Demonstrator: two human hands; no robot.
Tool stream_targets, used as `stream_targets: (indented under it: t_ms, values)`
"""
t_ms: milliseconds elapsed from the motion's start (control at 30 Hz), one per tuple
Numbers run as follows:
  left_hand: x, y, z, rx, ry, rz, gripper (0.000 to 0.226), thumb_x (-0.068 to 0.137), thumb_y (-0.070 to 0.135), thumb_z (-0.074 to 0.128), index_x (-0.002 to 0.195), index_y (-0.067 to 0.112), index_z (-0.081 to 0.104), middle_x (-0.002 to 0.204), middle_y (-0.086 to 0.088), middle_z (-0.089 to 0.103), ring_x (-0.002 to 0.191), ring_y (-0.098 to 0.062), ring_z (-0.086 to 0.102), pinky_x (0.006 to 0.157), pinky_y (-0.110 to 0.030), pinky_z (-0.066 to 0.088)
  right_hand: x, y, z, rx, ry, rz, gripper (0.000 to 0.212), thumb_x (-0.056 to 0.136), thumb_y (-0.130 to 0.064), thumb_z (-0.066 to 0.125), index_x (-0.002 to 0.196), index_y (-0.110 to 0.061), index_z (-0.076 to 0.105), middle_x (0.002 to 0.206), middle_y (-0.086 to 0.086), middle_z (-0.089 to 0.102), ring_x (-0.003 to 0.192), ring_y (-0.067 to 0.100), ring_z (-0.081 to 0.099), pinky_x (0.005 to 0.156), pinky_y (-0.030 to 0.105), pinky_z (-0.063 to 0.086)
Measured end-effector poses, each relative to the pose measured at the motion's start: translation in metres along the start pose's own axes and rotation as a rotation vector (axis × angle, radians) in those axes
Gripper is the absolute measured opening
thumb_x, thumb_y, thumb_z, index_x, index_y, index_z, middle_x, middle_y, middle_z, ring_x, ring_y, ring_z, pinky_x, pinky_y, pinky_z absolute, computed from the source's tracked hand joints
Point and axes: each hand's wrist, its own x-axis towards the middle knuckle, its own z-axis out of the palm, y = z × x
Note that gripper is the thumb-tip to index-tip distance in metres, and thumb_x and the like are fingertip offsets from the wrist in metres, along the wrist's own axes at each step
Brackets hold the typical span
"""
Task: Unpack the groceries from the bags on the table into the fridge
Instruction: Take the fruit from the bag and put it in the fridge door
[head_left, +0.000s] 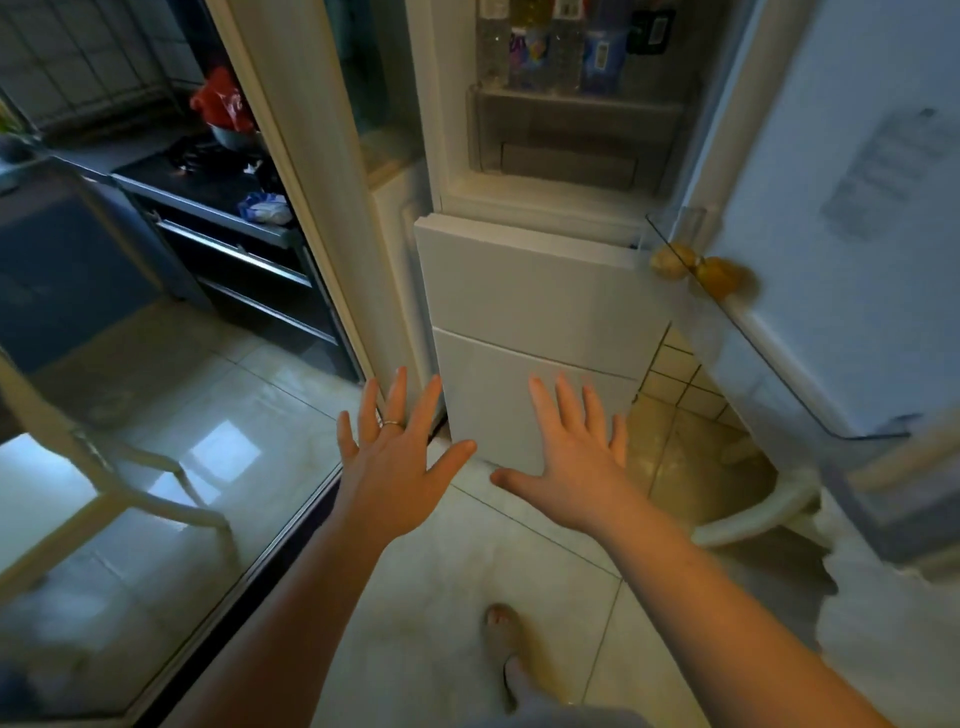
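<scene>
Tiled floor (457, 582) | fridge (530, 291) upright, open | left grip (395, 462), right grip (566, 457) splayed, empty

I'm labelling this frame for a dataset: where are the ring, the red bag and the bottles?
ring (393, 424): head view, on the band across the finger.
red bag (221, 104): head view, middle of its crumpled plastic.
bottles (565, 65): head view, body of one clear bottle in the row.

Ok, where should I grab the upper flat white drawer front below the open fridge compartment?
Likely the top edge of the upper white drawer front, hooking over it from above: that edge seems to stand proud as a lip, while the face is flat with no visible handle. The left hand and right hand are open, empty.
</scene>
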Motion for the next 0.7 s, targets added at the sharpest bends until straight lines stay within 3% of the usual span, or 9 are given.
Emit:
stream_targets:
  t_ms: [300, 433, 700]
  values:
    - [-0.108, 0.047, 0.04, 0.035, -0.071, 0.036, 0.089, 0.078, 0.087, -0.003, 0.155, 0.044, -0.013, 0.166, 0.004, -0.021, 0.152, -0.029, -0.02, 0.119, -0.055, -0.009, -0.127, 0.041, 0.023, -0.004, -0.045, 0.04, 0.111, 0.081, -0.077, 0.053, 0.151, -0.04, -0.025, 0.16, -0.007, -0.033, 0.148, 0.027, -0.029, 0.119, 0.059, -0.012]
    - [-0.136, 0.079, 0.047, 0.031, -0.102, 0.035, 0.087, 0.079, 0.082, 0.005, 0.156, 0.043, -0.009, 0.166, 0.003, -0.02, 0.152, -0.028, -0.02, 0.12, -0.055, -0.006, -0.168, 0.065, 0.022, 0.008, -0.058, 0.045, 0.109, 0.082, -0.075, 0.053, 0.152, -0.04, -0.024, 0.16, -0.008, -0.032, 0.148, 0.026, -0.029, 0.119, 0.057, -0.013]
    - [-0.21, 0.191, 0.099, -0.076, -0.173, 0.034, 0.088, 0.078, 0.085, 0.007, 0.155, 0.046, -0.011, 0.165, 0.007, -0.022, 0.152, -0.026, -0.021, 0.121, -0.055, -0.006, -0.266, 0.173, 0.011, 0.003, -0.085, 0.03, 0.107, 0.082, -0.074, 0.053, 0.152, -0.041, -0.021, 0.161, -0.01, -0.029, 0.15, 0.026, -0.022, 0.12, 0.055, -0.008]
